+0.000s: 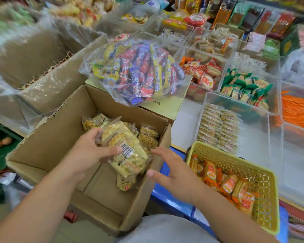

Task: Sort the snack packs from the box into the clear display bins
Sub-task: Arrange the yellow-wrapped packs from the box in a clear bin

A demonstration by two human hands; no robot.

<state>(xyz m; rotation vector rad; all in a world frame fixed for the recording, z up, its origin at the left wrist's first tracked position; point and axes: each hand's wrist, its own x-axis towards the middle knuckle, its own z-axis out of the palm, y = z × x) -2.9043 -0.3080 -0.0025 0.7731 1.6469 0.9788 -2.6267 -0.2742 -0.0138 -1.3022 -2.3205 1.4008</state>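
Note:
An open cardboard box [51, 137] stands in front of me with yellow snack packs [147, 135] along its right side. My left hand [91, 151] is inside the box, shut on a stack of these yellow snack packs [128, 155], held above the box floor. My right hand [168, 165] hovers open at the box's right wall, fingers spread, just right of the stack. A clear display bin [253, 137] to the right holds rows of similar packs [218, 128].
A large clear bag of mixed colourful snacks [135, 72] lies on a closed carton behind the box. A yellow plastic basket [263, 176] with orange packs sits at my right. More clear bins with red [202, 71], green [244, 88] and orange snacks fill the counter.

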